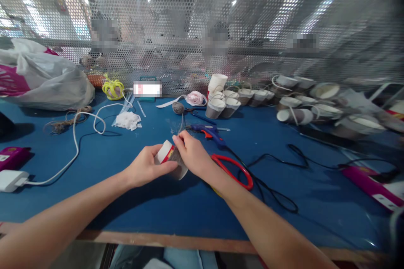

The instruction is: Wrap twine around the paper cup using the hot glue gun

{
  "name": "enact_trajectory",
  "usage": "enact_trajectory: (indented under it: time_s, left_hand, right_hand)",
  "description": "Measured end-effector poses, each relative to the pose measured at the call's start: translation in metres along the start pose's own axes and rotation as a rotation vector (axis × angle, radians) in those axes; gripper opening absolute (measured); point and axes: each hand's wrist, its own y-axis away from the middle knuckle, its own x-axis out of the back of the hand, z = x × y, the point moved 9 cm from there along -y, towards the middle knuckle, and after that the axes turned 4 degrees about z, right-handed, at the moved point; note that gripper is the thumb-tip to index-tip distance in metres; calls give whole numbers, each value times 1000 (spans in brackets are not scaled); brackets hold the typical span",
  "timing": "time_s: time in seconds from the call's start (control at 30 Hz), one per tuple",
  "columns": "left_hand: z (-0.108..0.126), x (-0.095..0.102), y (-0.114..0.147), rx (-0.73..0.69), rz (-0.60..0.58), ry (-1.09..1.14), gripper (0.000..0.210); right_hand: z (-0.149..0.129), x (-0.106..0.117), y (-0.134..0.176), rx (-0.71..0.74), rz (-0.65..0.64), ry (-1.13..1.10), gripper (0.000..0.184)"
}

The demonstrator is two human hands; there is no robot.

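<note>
My left hand (145,168) is wrapped round a paper cup (164,151), tilted on its side above the table. Grey yarn (177,159) covers part of the cup; a white and red band of it stays bare. My right hand (193,153) pinches the yarn strand at the cup's upper side, fingertips close to the wound part. From there the strand runs up to a grey yarn ball (178,108) on the table. A blue glue gun (210,132) lies just beyond my right hand. Red-handled scissors (235,170) are partly hidden under my right forearm.
Several yarn-wrapped cups with handles (216,107) stand at the back right, near a stack of paper cups (217,82). White cables cross the left side, black cables the right. A plastic bag (47,77) sits far left. Behind the blue table (126,210) rises a perforated metal panel (176,17).
</note>
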Motion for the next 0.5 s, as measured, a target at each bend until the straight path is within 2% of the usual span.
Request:
enact_trajectory:
  time_s: [0.17,0.5]
  left_hand:
    - [-9,-3,-3,86,-33,104,25]
    - [-9,0,-3,43,25,176,17]
  right_hand:
    - [-7,-1,3,50,27,67,19]
    - [-9,-3,3,85,44,27,19]
